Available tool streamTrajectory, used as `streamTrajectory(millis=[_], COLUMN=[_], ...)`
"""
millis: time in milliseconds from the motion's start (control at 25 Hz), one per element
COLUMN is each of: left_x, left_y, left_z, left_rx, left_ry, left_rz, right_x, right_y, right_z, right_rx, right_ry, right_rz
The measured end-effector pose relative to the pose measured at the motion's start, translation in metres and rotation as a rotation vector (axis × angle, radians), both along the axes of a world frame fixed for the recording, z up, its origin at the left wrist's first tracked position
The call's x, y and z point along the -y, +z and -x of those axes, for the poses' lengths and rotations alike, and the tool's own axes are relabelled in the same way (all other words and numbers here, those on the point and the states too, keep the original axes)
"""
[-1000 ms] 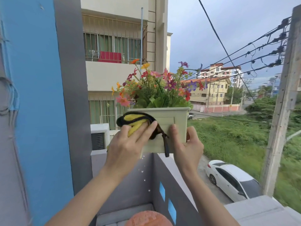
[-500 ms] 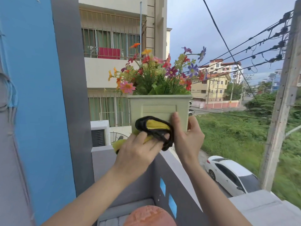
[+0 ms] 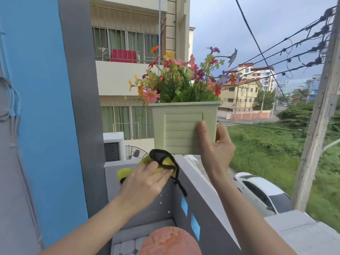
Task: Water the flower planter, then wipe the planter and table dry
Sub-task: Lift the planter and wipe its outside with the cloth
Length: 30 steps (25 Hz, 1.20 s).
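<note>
My right hand (image 3: 214, 150) grips planter (image 3: 182, 129) aloft, 12 o'clock; left hand (image 3: 145, 181) presses cloth (image 3: 163, 161) on ledge (image 3: 185, 164), 10 o'clock. Wet one-handed grip may slip; planter drops toward car (image 3: 261, 192).

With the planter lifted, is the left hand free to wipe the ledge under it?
Probably yes. The right hand holds the planter raised off the ledge, and the left hand already presses the cloth there, nothing between.

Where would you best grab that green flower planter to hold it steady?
Low on a side wall of the planter, coming from the right as the right hand does. The flat walls give thumb and fingers purchase, while the flowers crowd the top.
</note>
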<state>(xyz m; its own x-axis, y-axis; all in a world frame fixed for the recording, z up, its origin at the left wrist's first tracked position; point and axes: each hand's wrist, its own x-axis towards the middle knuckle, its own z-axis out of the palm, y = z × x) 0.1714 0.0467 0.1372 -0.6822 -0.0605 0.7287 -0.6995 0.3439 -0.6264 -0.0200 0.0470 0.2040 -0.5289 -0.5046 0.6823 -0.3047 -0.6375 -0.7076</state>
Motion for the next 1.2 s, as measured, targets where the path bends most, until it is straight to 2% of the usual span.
streamTrajectory(millis=[200,360,400,560,640,760,880,960,1000,1120,1200], left_x=[-0.014,0.005,0.007,-0.004,-0.005,0.003,-0.005,-0.009,-0.007,-0.003,-0.011], left_y=[0.011,0.036,0.031,-0.010,0.004,0.028,0.002,0.000,0.011,0.051,0.043], left_z=[-0.009,0.011,0.012,0.004,0.003,0.006,0.008,0.002,0.001,0.001,0.008], left_rx=[-0.058,-0.395,-0.424,-0.204,-0.224,-0.368,-0.202,-0.185,-0.258,-0.657,-0.764], left_ry=[-0.143,-0.105,-0.074,-0.068,-0.061,-0.073,-0.080,-0.104,-0.119,-0.250,-0.361], left_rz=[0.005,-0.049,-0.053,-0.092,-0.078,-0.037,-0.049,-0.067,-0.089,-0.155,-0.195], right_x=[0.003,0.000,0.001,0.007,0.011,0.012,0.010,0.010,0.009,0.004,0.002], right_y=[0.001,-0.004,-0.005,-0.002,-0.006,-0.012,-0.010,-0.010,-0.011,-0.017,-0.017], right_z=[0.001,-0.014,-0.015,-0.008,-0.008,-0.014,-0.010,-0.004,-0.003,-0.008,-0.008], right_rx=[0.031,0.002,0.004,-0.001,0.007,0.013,-0.020,-0.043,-0.046,-0.004,0.056], right_ry=[0.009,0.058,0.067,0.049,0.056,0.061,0.068,0.079,0.096,0.160,0.213], right_rz=[0.002,0.003,0.008,-0.007,-0.029,-0.047,-0.022,-0.019,-0.026,-0.044,-0.044])
